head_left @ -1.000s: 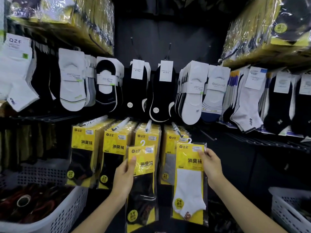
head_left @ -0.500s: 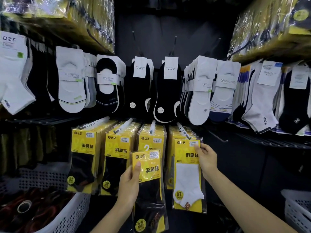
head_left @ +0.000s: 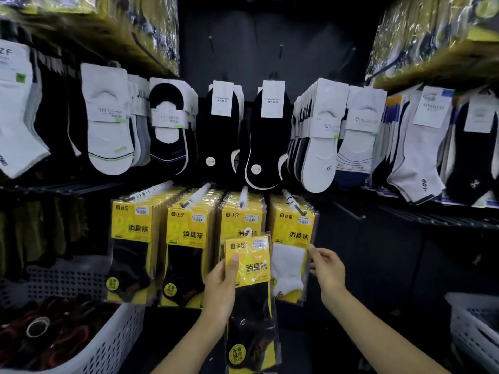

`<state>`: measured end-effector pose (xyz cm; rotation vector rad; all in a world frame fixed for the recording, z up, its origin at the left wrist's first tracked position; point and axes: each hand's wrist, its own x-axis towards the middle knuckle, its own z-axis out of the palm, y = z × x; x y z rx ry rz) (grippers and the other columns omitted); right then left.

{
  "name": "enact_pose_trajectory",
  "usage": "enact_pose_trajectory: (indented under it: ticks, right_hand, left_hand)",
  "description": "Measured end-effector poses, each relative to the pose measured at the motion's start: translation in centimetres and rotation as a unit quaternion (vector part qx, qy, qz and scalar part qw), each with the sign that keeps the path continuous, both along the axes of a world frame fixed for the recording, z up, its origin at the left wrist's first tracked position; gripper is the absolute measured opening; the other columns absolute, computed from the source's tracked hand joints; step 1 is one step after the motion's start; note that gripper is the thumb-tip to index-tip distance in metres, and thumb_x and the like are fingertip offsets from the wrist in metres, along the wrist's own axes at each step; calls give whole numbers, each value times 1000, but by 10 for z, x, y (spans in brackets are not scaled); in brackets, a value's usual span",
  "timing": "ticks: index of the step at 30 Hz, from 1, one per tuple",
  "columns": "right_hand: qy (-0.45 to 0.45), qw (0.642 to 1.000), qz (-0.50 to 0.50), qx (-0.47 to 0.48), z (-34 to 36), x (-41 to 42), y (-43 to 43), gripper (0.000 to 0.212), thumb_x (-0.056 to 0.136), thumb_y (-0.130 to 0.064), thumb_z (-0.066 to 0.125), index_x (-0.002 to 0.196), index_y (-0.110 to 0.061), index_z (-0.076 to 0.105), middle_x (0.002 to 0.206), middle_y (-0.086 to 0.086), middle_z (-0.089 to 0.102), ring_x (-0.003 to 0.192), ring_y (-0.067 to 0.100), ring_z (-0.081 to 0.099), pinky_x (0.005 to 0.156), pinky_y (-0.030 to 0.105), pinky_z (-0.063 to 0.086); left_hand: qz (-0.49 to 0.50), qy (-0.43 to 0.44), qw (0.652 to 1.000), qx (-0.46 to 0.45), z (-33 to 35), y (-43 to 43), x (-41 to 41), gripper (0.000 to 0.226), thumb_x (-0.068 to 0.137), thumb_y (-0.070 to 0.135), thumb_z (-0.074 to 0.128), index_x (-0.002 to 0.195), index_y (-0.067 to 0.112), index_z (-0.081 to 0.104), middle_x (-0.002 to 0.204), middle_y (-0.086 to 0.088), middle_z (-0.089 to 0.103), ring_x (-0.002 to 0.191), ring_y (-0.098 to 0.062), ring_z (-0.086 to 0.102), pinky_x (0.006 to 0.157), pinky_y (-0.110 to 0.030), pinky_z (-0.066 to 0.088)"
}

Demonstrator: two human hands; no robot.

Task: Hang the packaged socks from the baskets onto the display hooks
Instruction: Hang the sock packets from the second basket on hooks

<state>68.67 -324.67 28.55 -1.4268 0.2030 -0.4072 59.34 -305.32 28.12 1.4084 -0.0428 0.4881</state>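
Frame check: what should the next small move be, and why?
Probably lift the black-sock pack in the left hand so its hanger loop catches the hook just above it; the white-sock pack already hangs on the neighbouring hook, and the right hand is open beside it.

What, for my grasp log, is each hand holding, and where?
The left hand grips the black-sock pack by its yellow card's left edge, thumb in front; the right hand holds nothing.

Left grip [head_left: 220, 288] holds black-sock pack [head_left: 253, 271]; right grip [head_left: 328, 269] beside white-sock pack [head_left: 289, 263].
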Motion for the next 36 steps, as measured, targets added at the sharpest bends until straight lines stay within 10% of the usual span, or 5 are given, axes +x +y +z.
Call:
enact_pose_trajectory:
  ticks: [9,18,23,31,36]
  right_hand:
    - [-37,973,224,-48,23,-74,11,18,91,-26,61,100,-13,69,98,4,74,91,17,71,74,24,55]
    - [-30,996,81,24,33,-65,-24,13,91,-17,61,98,-8,68,92,9,73,88,24,70,78,36,56]
    - [-46,998,31,5,46,-45,-26,9,92,-17,61,85,-14,67,96,12,71,95,29,67,93,47,52]
    - [-62,996,58,-16,42,-4,-9,9,91,-18,63,91,-10,67,95,14,71,92,29,68,89,44,54]
    - [-46,999,22,-7,34,22,-1,14,88,-21,66,96,-9,67,99,13,70,95,26,66,91,40,53]
  left_hand:
    - [-29,21,999,-3,15,-38,-7,23,92,32,55,95,10,62,76,5,73,68,1,68,54,-7,46]
    - [-125,98,987,39,19,-55,-8,20,95,38,48,110,28,56,105,10,64,93,-4,61,66,-11,48]
    - [-138,115,981,70,19,-67,3,41,96,45,44,133,27,47,124,10,52,118,-10,50,102,-29,37]
    - [-105,99,988,48,12,-65,30,38,97,42,43,133,30,45,113,9,59,82,2,56,62,-9,48]
    - [-87,96,989,70,8,-64,52,50,96,41,46,143,27,35,140,4,46,117,-5,44,91,-19,34]
